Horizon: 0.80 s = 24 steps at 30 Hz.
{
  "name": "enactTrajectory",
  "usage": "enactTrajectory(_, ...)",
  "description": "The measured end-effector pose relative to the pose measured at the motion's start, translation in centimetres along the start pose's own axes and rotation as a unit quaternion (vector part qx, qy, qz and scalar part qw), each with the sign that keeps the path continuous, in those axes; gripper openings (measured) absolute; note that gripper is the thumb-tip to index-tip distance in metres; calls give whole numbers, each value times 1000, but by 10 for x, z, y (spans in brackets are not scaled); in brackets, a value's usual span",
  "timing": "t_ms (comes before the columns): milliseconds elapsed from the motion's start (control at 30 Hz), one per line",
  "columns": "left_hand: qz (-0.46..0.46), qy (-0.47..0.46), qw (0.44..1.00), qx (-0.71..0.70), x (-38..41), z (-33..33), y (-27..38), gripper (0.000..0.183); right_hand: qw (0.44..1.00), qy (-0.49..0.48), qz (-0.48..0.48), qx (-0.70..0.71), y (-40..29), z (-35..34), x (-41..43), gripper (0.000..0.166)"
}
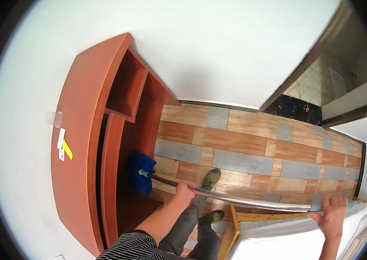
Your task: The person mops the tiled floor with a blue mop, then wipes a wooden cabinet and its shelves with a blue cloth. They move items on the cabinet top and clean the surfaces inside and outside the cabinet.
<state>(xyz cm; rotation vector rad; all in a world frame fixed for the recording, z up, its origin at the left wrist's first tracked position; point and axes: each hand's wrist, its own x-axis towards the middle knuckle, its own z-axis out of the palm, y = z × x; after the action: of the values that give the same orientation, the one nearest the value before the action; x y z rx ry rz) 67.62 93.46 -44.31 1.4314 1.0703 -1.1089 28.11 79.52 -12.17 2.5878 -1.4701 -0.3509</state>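
Observation:
A mop with a long metal handle (245,202) slants across the view in front of me. Its blue head (141,182) rests low in the open space under a reddish-brown wooden desk (82,107). My left hand (185,191) is closed around the handle's darker part, nearer the mop head. At the other end of the handle, my right hand (332,211) grips the grey-blue tip, above the corner of a bed. The underside of the mop head is hidden.
On the desk top lie a yellow object (67,149), small cards (61,139) and a clear round container (58,119). A wood-framed bed (233,224) with white bedding stands at the lower right. Wood-look tiles (242,162) cover the floor, and a doorway with a dark threshold (295,109) opens at the upper right.

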Motion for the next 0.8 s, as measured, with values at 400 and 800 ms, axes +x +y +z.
enactTrajectory(400,81,-13,995,-49,33,233,91,16,995,79,-55,-13,67,57,211,65)
enactTrajectory(800,92,-73,992,-50,31,358,117,25,997,69,-43,4,126,106,316,67)
